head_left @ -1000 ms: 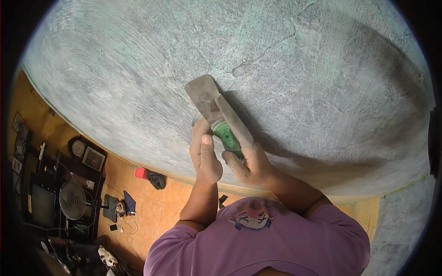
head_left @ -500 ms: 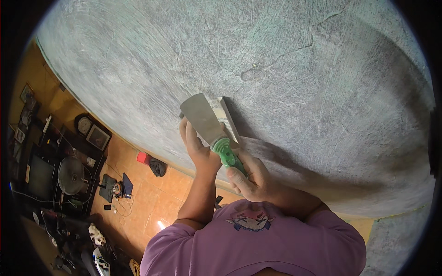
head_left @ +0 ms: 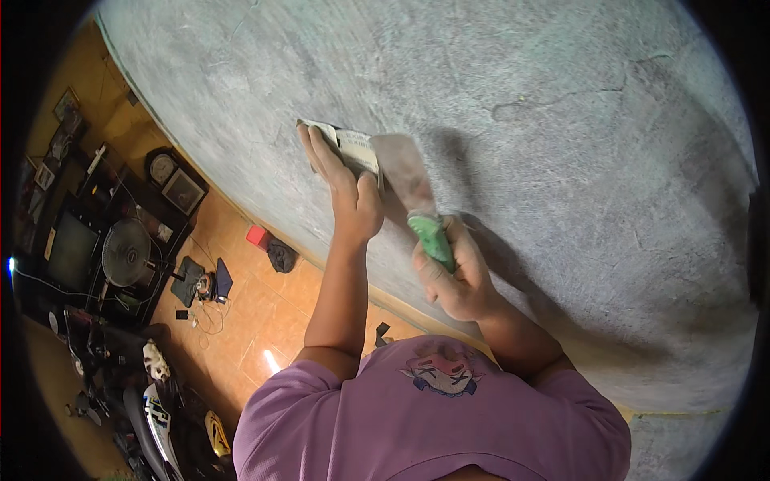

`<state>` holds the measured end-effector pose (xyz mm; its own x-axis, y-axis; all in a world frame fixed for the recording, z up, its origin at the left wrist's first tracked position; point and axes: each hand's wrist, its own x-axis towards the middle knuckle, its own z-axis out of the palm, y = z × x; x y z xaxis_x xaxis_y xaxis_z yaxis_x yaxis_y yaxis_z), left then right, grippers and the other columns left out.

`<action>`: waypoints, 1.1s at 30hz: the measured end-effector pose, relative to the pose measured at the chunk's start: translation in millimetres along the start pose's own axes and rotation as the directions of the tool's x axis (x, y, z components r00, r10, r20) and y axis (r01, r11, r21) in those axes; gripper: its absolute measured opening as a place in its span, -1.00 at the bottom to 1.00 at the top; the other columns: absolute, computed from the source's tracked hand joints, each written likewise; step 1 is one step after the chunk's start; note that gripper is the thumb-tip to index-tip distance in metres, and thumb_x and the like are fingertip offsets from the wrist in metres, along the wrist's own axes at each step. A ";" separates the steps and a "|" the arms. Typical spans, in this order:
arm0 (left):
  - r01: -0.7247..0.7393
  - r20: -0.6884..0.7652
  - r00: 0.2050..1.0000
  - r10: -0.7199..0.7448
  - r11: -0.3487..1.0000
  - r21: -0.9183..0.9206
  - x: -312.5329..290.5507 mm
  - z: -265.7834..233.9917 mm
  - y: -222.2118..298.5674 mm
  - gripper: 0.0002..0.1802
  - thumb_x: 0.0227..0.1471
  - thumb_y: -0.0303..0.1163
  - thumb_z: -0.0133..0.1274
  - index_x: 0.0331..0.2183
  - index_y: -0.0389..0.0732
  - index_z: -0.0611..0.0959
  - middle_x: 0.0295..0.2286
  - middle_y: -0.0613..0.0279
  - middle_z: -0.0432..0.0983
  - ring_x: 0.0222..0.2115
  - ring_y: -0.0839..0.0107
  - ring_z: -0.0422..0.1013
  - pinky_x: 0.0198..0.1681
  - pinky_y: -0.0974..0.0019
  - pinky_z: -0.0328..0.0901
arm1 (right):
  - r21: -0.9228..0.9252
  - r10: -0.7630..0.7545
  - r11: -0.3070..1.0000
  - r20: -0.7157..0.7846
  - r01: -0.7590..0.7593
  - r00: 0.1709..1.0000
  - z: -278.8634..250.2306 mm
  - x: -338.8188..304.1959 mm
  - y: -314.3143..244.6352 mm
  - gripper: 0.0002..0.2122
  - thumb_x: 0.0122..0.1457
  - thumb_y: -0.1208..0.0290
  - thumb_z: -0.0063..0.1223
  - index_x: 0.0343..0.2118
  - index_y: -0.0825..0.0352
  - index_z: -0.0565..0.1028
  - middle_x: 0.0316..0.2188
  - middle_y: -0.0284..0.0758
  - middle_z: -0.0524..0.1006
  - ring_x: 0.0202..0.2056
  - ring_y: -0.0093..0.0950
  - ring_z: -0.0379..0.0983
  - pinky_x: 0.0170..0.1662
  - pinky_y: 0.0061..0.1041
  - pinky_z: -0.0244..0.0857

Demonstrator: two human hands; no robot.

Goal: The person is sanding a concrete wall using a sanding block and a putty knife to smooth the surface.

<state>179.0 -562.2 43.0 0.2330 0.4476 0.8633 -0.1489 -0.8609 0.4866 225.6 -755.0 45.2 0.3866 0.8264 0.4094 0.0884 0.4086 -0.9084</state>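
In my right hand point(head_left: 467, 276) is a putty knife, its green handle point(head_left: 433, 240) gripped in closed fingers. The wide metal blade point(head_left: 403, 168) points up and away from me, beside my left hand; the blade looks slightly blurred. My left hand point(head_left: 346, 188) holds a folded piece of sandpaper point(head_left: 358, 154) with pale printed backing, against or close to the wall. Its fingers lie along the far left part of the sheet and its thumb rests near the lower right edge. The wall point(head_left: 513, 184) is grey-green, scratched and chalky, with a thin crack at the upper right.
Down to the left is an orange tiled floor point(head_left: 241, 313) with a red box point(head_left: 258, 236) and a black bag point(head_left: 281, 256) by the wall's foot. Farther left stand a fan point(head_left: 128, 252), a television point(head_left: 72, 248) on a dark cabinet, and a motorcycle point(head_left: 160, 433).
My hands have moved apart; before, the blade crossed in front of my left hand. The putty knife has shifted right and the sandpaper up and left. Both are still held.
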 end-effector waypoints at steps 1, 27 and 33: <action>0.015 0.041 0.999 -0.016 1.000 0.020 2.5 -1.7 0.7 -0.01 -0.23 -0.41 -0.23 0.20 -0.54 -0.24 0.24 -0.34 -0.50 0.28 -0.11 -0.55 0.29 0.01 -0.53 | -0.036 0.026 0.999 0.008 -0.026 1.000 -2.8 2.7 -0.3 -0.79 0.22 0.40 -0.03 -0.14 0.33 0.30 -0.53 -0.53 0.27 -0.53 -0.76 0.17 -0.47 -0.70 0.10; -0.005 0.067 0.998 0.003 0.999 0.032 -17.8 -3.7 -27.8 -0.07 0.14 -0.06 -0.24 0.22 -0.48 -0.28 0.23 -0.34 -0.57 0.26 -0.20 -0.59 0.24 -0.14 -0.61 | 0.332 0.205 0.908 0.183 -0.256 0.962 9.2 19.5 19.2 -0.66 0.33 0.22 -0.23 0.02 0.36 0.27 -0.46 -0.45 0.34 -0.65 -0.76 0.11 -0.59 -0.77 0.06; -0.143 0.019 0.990 0.142 0.987 0.072 -19.1 12.1 -10.6 -0.07 0.13 -0.04 -0.22 0.23 -0.46 -0.22 0.24 -0.33 -0.49 0.27 -0.23 -0.53 0.24 -0.18 -0.56 | 0.388 0.272 0.866 0.165 -0.316 0.948 14.4 14.6 19.6 -0.64 0.33 0.21 -0.25 0.04 0.37 0.26 -0.46 -0.43 0.35 -0.63 -0.75 0.14 -0.58 -0.75 0.08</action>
<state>187.7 -564.5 19.7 0.2277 0.3160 0.9210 -0.1116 -0.9312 0.3470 219.7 -729.4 34.6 0.2395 0.9584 0.1553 -0.4021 0.2435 -0.8826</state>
